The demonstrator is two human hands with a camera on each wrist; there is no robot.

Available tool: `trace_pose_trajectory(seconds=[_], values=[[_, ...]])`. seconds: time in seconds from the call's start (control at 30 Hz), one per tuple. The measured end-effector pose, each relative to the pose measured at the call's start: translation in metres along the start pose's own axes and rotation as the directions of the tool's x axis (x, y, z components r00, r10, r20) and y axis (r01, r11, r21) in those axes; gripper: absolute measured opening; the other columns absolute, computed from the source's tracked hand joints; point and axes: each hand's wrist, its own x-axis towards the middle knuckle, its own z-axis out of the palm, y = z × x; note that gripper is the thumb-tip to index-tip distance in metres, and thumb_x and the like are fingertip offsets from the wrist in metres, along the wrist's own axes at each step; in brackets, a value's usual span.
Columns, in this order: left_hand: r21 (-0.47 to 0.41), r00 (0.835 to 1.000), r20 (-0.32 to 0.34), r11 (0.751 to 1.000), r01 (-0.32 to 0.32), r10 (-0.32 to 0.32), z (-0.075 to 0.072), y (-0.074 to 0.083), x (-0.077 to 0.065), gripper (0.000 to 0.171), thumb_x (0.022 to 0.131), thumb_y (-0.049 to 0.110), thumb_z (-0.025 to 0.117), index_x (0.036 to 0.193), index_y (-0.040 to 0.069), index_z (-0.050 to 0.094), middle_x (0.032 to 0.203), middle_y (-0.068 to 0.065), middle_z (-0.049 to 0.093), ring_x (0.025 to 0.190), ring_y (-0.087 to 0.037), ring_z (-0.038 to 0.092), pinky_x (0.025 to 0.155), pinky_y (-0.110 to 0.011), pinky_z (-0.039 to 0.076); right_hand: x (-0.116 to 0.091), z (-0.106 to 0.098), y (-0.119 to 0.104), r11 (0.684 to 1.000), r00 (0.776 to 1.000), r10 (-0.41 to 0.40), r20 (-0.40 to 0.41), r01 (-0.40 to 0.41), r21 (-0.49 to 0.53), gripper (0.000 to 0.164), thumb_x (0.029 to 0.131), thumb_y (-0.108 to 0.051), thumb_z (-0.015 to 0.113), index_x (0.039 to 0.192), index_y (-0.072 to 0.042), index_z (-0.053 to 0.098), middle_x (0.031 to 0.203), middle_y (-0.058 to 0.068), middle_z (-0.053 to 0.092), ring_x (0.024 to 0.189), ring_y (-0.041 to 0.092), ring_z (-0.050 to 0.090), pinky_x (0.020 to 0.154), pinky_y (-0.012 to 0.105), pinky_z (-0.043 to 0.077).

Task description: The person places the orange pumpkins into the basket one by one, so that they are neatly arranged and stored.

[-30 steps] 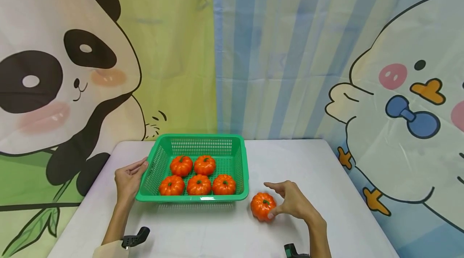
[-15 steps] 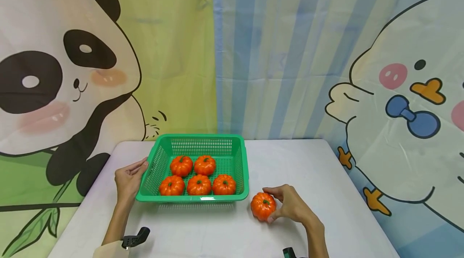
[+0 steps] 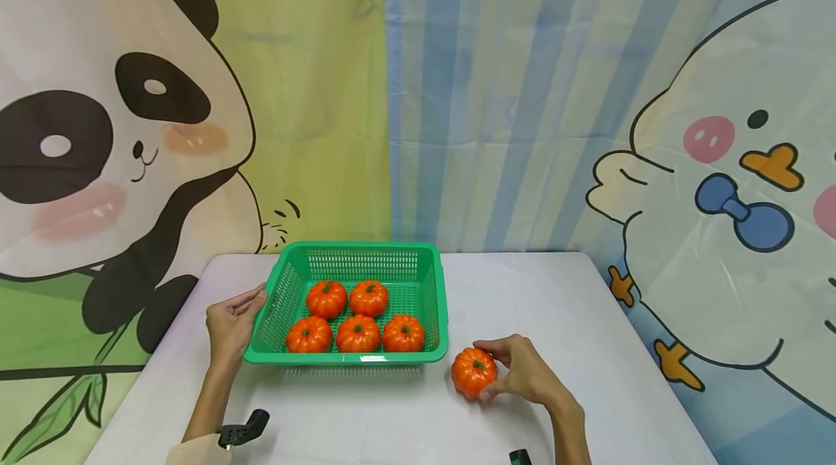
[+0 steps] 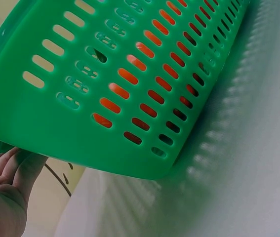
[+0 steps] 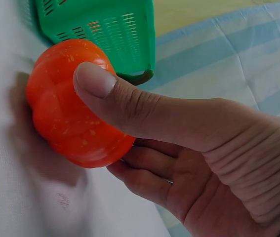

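A small orange pumpkin point(image 3: 474, 373) with a green stem is at the table, to the right of the basket. My right hand point(image 3: 532, 372) holds it, thumb on the near side and fingers on the far side. In the right wrist view the thumb point(image 5: 98, 81) lies across the pumpkin point(image 5: 75, 118); the fingertips behind it are hidden. My left hand point(image 3: 230, 327) grips the left rim of a green plastic basket point(image 3: 346, 358). From the left wrist, the fingers point(image 4: 14, 168) are seen under the basket's rim. Several similar pumpkins point(image 3: 358, 334) sit inside, in two rows.
A white cloth covers the table point(image 3: 366, 421). Behind it hang a yellow-green curtain with a panda point(image 3: 189, 73) and a blue striped one with a white bird point(image 3: 731, 247). Each wrist wears a black device, such as the left wrist camera point(image 3: 244, 429).
My right hand's fingers have closed in from a wide spread onto the pumpkin. The pumpkin has barely moved. My left hand and the basket have stayed in place.
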Motion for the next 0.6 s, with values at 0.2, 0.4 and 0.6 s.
trace_pose_trajectory(seconds=[0.2,0.4,0.6], values=[[-0.014,1.000,0.007,1.000,-0.002,0.002,0.000,0.001,0.000,0.038,0.091,0.029,0.076,0.121,0.005,0.073,0.113,0.003,0.076,0.089,0.016,0.066,0.078,-0.002,0.049,-0.003,-0.002,-0.005,1.000,1.000,-0.010,-0.009,0.010,0.002,0.086,0.058,-0.028,0.099,0.134,-0.007,0.065,0.132,0.004,0.070,0.125,0.026,0.065,0.104,0.048,0.050],[-0.016,1.000,0.006,1.000,-0.013,0.013,0.000,0.001,0.001,0.038,0.091,0.028,0.076,0.120,0.004,0.073,0.115,0.000,0.075,0.091,0.016,0.066,0.079,-0.002,0.048,-0.006,-0.006,-0.014,1.000,1.000,-0.017,-0.022,0.017,-0.021,0.081,0.060,-0.030,0.098,0.133,-0.015,0.066,0.131,0.002,0.070,0.123,0.026,0.066,0.102,0.050,0.051],[-0.018,1.000,-0.002,1.000,-0.018,0.018,0.001,-0.001,0.001,0.038,0.091,0.027,0.076,0.120,0.002,0.073,0.117,-0.003,0.075,0.092,0.016,0.066,0.079,-0.003,0.049,-0.009,-0.009,-0.020,0.999,0.999,-0.017,-0.031,0.016,-0.038,0.081,0.061,-0.033,0.097,0.134,-0.015,0.066,0.132,0.003,0.070,0.124,0.028,0.066,0.102,0.052,0.051]])
